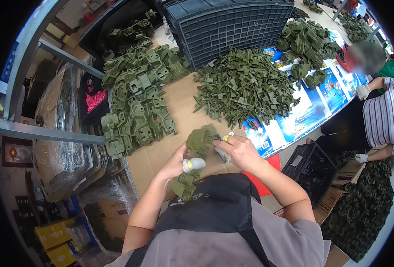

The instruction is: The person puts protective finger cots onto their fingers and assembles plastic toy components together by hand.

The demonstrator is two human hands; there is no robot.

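Note:
An olive-green molded plastic shell (200,139) is held in front of my apron, above the cardboard-covered table. My left hand (174,163) grips its left side, the thumb in a white covering with a yellow band. At the shell's right end my right hand (241,153) has its fingers closed on it; its thumb and a finger are wrapped in the same way. Whether a smaller piece is pinched there is hidden. Just below my left hand, another olive-green part (184,184) shows near the table's front edge; I cannot tell if it joins the shell.
Rows of green shells (139,98) lie at left. A heap of small green parts (248,84) sits ahead, before a dark crate (232,31). More shells (310,42) lie at far right. A person in a striped shirt (386,113) is at right, beside a black bin (310,171).

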